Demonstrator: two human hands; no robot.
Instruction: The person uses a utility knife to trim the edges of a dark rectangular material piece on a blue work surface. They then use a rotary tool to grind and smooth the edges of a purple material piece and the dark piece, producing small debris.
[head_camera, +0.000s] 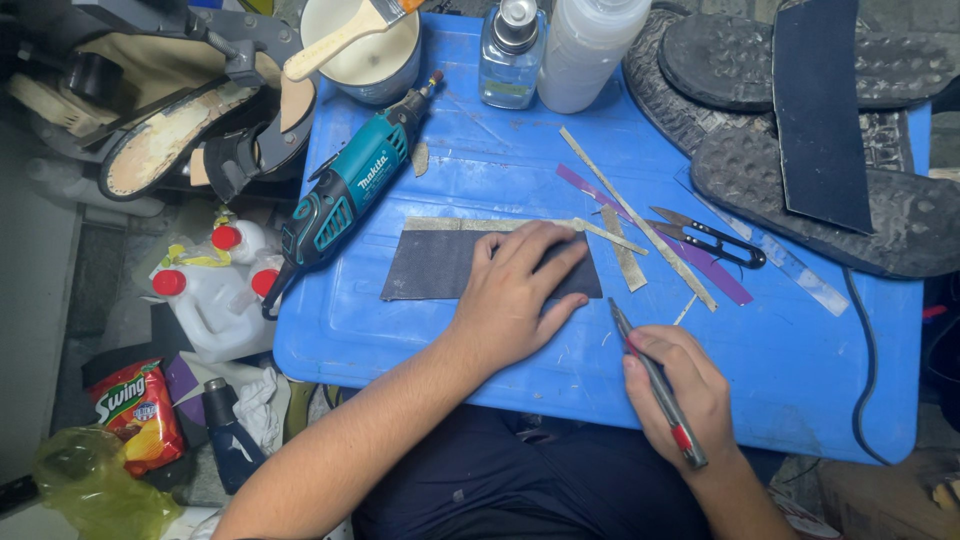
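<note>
body: two bare hands, left hand (515, 290) and right hand (680, 390) | arms: forearms bare too, no sleeves showing anywhere in the shot | extras: no gloves, rings or watch that i can spot | nails: short | legs: dark navy trousers (530, 490), plain cloth, a bit creased at the lap

Left hand (520, 290) lies flat, pressing a dark rectangular sheet (440, 265) onto the blue plastic work surface (800, 360). Right hand (680, 385) grips a pen-like cutting tool (655, 380), tip just beside the sheet's right edge. Teal rotary tool (350, 190) and thread snips (710, 238) lie near.
</note>
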